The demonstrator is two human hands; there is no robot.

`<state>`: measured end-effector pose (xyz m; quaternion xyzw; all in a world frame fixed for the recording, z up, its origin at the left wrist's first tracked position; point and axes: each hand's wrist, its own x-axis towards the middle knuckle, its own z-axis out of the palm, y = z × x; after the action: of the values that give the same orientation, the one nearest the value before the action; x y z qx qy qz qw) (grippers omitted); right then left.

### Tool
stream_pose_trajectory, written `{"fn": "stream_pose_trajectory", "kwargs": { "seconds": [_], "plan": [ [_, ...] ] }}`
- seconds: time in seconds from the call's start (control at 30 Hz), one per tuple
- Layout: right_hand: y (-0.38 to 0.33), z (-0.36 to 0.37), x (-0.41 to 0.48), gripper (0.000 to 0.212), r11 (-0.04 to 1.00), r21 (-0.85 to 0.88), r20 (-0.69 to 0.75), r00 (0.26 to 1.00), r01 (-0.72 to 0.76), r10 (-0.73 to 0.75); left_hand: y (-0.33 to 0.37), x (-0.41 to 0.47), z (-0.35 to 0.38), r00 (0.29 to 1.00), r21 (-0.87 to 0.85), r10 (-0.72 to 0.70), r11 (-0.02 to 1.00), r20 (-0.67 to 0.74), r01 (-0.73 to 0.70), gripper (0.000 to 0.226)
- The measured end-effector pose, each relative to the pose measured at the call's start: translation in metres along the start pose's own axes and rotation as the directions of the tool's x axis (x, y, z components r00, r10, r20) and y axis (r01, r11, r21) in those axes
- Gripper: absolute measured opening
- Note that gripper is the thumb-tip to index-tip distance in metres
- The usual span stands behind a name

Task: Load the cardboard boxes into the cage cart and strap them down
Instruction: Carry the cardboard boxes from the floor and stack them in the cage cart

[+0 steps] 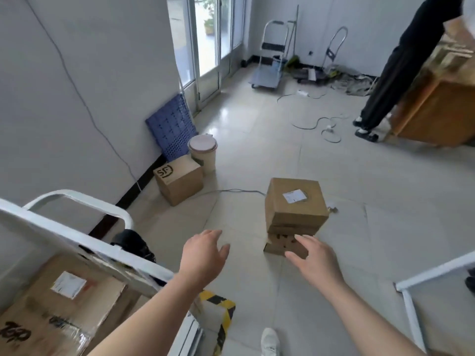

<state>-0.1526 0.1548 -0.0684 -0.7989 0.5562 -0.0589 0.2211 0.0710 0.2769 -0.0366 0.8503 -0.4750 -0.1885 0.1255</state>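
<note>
A stack of brown cardboard boxes (295, 204) stands on the tiled floor ahead, the top one bearing a white label. My right hand (312, 260) is open just in front of the stack's lowest box, fingers spread. My left hand (203, 253) hovers open to the left of the stack, holding nothing. Another box marked SF (180, 179) sits by the wall. The white cage cart (84, 242) is at lower left, with labelled boxes (61, 301) inside it.
A white bucket (203, 152) and blue plastic panel (171, 129) lean by the wall. Cables (318, 124) trail across the floor. Another person (395, 70) stands at far right beside a wooden cabinet (437, 109). Trolleys (270, 60) stand at the back. A white frame (424, 278) is at right.
</note>
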Motion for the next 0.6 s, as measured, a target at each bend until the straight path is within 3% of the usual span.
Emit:
{"fn": "stream_pose_trajectory", "kwargs": {
  "seconds": [0.23, 0.6],
  "plan": [
    [0.061, -0.034, 0.065, 0.058, 0.998, 0.020, -0.021, 0.998, -0.053, 0.053, 0.071, 0.073, 0.022, 0.999, 0.023, 0.039, 0.999, 0.011, -0.039, 0.048],
    [0.161, -0.087, 0.211, 0.056, 0.998, -0.009, 0.040, 0.997, -0.061, 0.061, 0.174, 0.193, 0.080, 0.991, -0.048, -0.108, 0.993, 0.078, 0.112, 0.050]
  ]
}}
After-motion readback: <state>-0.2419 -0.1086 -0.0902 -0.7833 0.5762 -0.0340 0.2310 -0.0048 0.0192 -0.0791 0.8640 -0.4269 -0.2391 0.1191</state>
